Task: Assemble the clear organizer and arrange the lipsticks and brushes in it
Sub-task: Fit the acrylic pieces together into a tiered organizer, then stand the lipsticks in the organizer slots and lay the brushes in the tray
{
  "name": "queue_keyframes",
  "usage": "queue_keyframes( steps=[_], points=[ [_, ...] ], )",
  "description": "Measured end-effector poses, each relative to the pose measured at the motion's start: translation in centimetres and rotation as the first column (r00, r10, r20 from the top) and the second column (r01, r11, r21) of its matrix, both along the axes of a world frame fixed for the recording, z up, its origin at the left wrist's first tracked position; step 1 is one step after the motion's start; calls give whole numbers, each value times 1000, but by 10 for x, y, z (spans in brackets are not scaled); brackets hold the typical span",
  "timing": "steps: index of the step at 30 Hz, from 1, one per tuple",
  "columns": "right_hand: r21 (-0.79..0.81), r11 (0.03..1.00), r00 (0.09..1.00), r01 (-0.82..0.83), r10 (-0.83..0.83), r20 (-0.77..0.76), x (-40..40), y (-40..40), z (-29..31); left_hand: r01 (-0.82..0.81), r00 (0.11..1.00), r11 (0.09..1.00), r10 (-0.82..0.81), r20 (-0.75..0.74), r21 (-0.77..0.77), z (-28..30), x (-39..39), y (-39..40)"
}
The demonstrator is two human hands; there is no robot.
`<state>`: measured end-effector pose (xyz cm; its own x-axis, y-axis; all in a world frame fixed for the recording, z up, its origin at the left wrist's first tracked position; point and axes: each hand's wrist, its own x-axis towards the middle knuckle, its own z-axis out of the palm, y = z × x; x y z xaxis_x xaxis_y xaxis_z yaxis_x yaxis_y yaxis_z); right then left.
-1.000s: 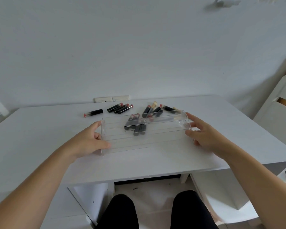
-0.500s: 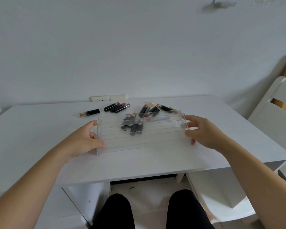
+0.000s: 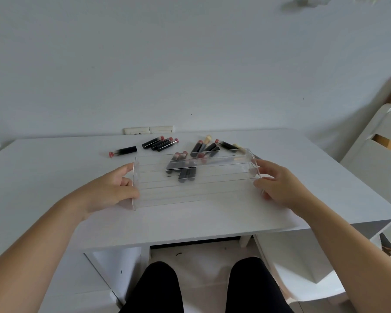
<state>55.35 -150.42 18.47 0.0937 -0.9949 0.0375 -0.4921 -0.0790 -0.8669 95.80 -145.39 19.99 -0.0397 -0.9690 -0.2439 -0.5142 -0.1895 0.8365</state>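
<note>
Two hands hold the clear organizer, one at each end. The left hand (image 3: 110,190) grips the left end wall, with its thumb curled along the front and its fingers tucked by the wall. The right hand (image 3: 278,186) grips the right end wall, thumb low at the front and fingers bent round the edge. Between them the clear organizer (image 3: 194,179) sits on the white table (image 3: 54,177), with its long side running left to right, so both hands are equally near. The lipsticks (image 3: 160,143) and brushes (image 3: 207,140) lie just behind it, further from the person, and some show through the clear walls. Compared with half a second ago, the hands and the organizer sit in almost the same places; the grip looks the same.
</note>
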Motion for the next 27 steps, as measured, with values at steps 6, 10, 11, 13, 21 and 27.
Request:
queue_keyframes(
  steps=[6,10,11,13,21,27],
  points=[
    [14,1000,1000,-14,13,19,3,2,-4,-28,998,999,30,55,-45,-7,-3,0],
    [50,999,999,6,-8,47,2,0,-7,-11,996,999,14,82,-45,-6,-5,2],
    [67,998,999,7,-10,38,1,0,-7,-9,995,999,13,94,-43,-6,-5,2],
    [94,995,1000,17,-19,19,-1,-1,-6,-7,994,999,11,113,-42,-6,-6,3],
    [37,998,995,55,-51,-83,2,0,-2,32,995,999,-29,92,-28,0,0,2],
    [-81,992,959,102,-119,-258,-7,-15,33,-143,974,965,176,142,-219,22,19,-25]
  ],
)
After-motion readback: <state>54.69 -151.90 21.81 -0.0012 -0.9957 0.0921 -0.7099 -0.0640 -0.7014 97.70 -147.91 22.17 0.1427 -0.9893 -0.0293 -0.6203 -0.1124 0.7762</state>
